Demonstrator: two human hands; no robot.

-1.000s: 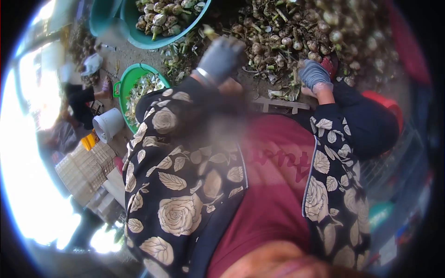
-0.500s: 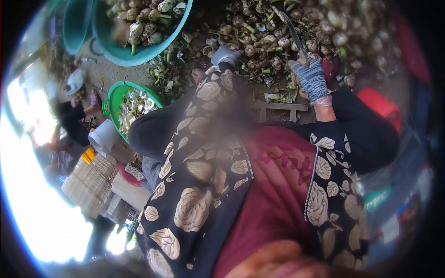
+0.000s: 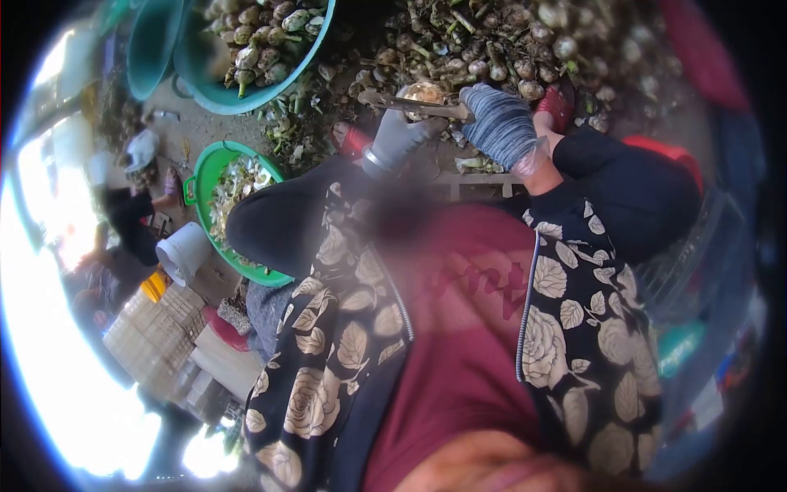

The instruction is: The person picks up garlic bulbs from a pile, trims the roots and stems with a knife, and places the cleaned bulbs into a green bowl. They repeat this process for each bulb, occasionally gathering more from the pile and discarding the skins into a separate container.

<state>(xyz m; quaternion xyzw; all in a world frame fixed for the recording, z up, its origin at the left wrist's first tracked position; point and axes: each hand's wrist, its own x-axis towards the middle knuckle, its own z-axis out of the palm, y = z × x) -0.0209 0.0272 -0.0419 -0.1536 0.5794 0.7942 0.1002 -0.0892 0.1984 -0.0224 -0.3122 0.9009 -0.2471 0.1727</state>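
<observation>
Heap (image 3: 508, 41) covers far ground (image 3: 197, 131), with narrow open room before its near edge; blue tub (image 3: 246, 100) and green basin (image 3: 202, 168) stand left. Right hand (image 3: 502, 123) closes on blade (image 3: 389, 102), crossing bulb (image 3: 424, 91); left hand (image 3: 398, 141) curls beneath, its hold unclear.

Bulbs (image 3: 266, 37) were in tub (image 3: 234, 107) front-L, scraps (image 3: 232, 195) in basin (image 3: 202, 176) L; bulb pile (image 3: 484, 41) lay on flr (image 3: 184, 123) ahead.

Single head-worn view, close, steeply downward
</observation>
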